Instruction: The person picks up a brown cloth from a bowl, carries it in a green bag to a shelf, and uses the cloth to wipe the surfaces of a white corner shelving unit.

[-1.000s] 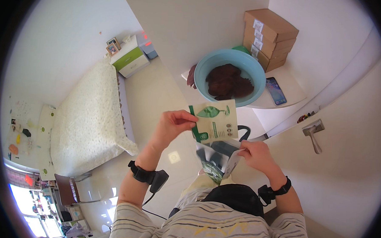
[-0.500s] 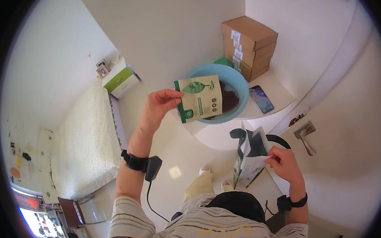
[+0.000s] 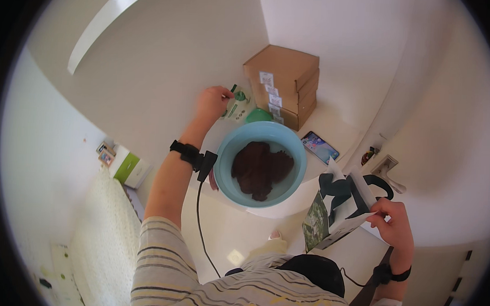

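Where left-hand fingers (image 3: 223,92) pinch — the packet (image 3: 239,105) juts rightward.

Above the basin (image 3: 239,140) is open; boxes (image 3: 284,72) stand right of the packet (image 3: 239,106).

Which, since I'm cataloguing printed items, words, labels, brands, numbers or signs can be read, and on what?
None is legible.
Packet at the left hand: green print, too small.
Labels on the cardboard boxes: too small.
Phone screen: too small.
Carrier bag in the right hand: any print too small.
Striped shirt: yellow marks, blurred.
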The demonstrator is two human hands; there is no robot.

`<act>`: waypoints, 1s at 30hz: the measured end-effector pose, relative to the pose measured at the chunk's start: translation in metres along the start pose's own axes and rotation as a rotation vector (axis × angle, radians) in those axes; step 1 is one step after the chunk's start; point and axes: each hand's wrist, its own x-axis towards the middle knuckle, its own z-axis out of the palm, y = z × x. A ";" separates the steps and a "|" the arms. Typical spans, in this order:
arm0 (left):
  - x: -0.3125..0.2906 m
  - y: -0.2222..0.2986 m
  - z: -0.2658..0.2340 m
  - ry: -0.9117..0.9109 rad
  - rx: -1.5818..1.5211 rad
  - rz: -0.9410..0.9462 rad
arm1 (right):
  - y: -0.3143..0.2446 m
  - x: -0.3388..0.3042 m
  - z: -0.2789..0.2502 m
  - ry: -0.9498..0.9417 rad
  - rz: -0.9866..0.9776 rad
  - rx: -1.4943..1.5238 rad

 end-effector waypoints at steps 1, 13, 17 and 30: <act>0.010 -0.007 0.014 -0.050 0.036 0.009 | -0.001 -0.002 0.003 0.022 0.004 -0.009; 0.042 -0.061 0.125 -0.160 0.338 0.246 | -0.002 -0.014 0.016 0.156 0.078 -0.016; 0.023 -0.031 0.102 -0.026 0.318 0.344 | 0.006 -0.002 0.015 0.107 0.081 0.009; -0.218 0.114 -0.031 -0.692 -0.990 -0.064 | -0.011 0.038 0.008 -0.352 -0.236 0.176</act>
